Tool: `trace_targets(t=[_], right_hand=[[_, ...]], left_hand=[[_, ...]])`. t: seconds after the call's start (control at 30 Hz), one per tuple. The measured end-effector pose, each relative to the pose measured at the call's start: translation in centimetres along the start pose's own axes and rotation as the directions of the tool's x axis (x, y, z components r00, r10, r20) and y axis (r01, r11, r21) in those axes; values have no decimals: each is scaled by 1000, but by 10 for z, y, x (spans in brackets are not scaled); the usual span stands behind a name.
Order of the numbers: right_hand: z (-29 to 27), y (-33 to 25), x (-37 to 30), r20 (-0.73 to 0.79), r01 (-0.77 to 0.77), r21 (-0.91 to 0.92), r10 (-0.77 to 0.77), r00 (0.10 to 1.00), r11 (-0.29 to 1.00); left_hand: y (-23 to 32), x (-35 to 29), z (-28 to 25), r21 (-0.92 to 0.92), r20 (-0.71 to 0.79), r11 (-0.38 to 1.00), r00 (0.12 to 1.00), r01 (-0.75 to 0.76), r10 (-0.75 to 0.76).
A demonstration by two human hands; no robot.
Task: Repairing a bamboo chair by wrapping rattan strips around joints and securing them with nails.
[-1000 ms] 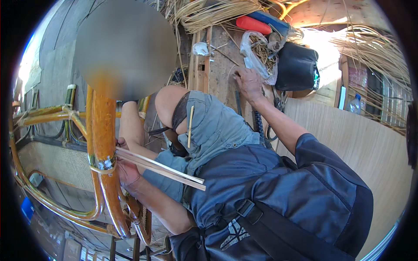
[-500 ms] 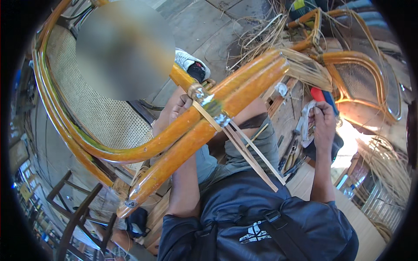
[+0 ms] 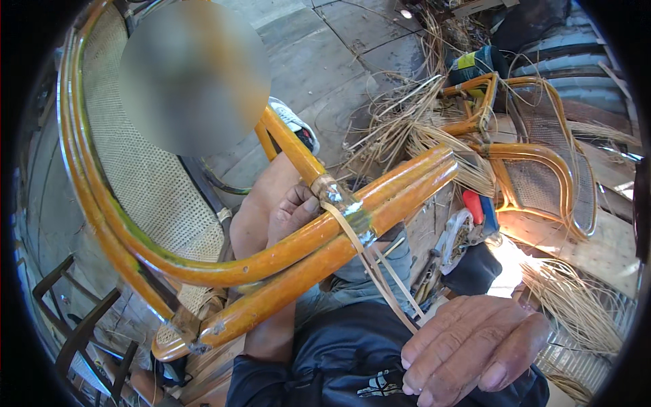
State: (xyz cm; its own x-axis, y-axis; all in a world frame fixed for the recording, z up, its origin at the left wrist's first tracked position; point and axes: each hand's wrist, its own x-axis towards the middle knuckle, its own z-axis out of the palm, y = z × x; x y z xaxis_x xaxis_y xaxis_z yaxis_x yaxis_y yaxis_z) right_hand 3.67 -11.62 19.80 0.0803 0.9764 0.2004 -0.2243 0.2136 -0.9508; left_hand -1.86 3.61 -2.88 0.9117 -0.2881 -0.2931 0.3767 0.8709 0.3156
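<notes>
A glossy orange-brown rattan chair frame lies across in front of me, its paired poles meeting at a joint with whitish patches. A pale cane strip wraps over this joint, its tails hanging toward my chest. Behind the poles, my left hand is closed, thumb and fingers pinching the strip beside the joint. My right hand is raised close to the camera at lower right, its fingers bent together near the tail ends. Whatever they hold, if anything, is hidden.
Woven cane webbing fills the chair at left. A second rattan chair stands at right, beside loose cane bundles. A crumpled plastic bag and a red-and-blue object lie right of my lap. A dark wooden frame stands lower left. A blurred patch covers the upper left.
My right hand has come from the plastic bag down and nearer the camera, leaving the bag behind. The view has shifted slightly. My left hand stays at the joint.
</notes>
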Motion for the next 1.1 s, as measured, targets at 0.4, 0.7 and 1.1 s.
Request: trace_targets(t=[0.4, 0.7, 1.1], right_hand=[[-21, 40, 2, -711, -721, -686, 123, 693, 97], [-40, 41, 18, -609, -678, -735, 413, 678, 30], [-53, 43, 35, -579, -677, -733, 577, 576, -60]], left_hand=[[10, -3, 15, -144, -15, 980, 990, 137, -140], [13, -1, 15, -66, -5, 988, 990, 143, -143], [22, 5, -11, -449, -32, 885, 992, -120, 119]])
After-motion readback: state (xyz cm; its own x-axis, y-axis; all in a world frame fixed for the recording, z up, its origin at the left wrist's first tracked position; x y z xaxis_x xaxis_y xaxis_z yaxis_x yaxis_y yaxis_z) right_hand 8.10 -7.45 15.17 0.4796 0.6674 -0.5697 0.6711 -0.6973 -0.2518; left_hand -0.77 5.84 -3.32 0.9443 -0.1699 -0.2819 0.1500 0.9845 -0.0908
